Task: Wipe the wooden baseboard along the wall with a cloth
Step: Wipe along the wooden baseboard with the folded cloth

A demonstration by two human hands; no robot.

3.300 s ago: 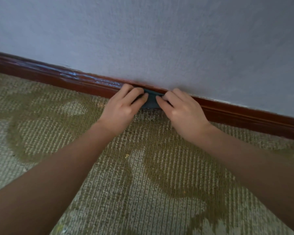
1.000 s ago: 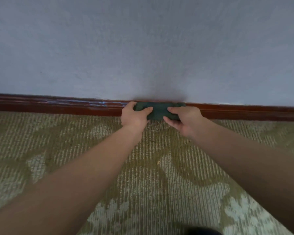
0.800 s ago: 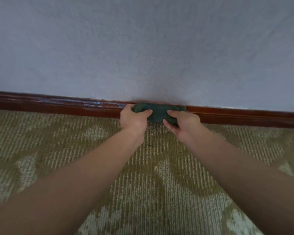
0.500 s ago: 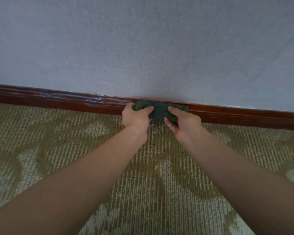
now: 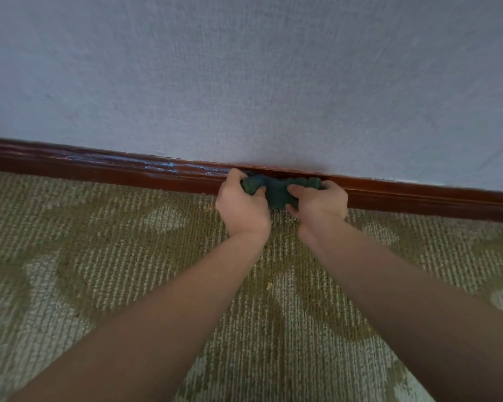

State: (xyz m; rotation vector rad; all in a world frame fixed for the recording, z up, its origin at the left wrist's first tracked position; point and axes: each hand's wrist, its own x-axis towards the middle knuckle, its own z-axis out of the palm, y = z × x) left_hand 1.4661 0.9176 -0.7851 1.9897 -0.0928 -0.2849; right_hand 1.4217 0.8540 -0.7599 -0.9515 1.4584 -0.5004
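On the left, the wooden baseboard (image 5: 99, 169) runs along the foot of the wall (image 5: 244, 82). It shows pale bluish streaks on its upper part, and I cannot tell whether these are moisture or only light. The left hand (image 5: 240, 204) has its fingers curled over the top of the green cloth (image 5: 276, 190) with the thumb in front, so it grips the left end. Half a second ago the cloth lay as a flat folded strip against the board. Now it is bunched and lumpy between the two hands, still touching the board. The right hand (image 5: 320, 203) grips the right end in the same way. I judge that the person gathers the cloth for a firmer hold before the next stroke. The stretch of board further right probably still waits for wiping.
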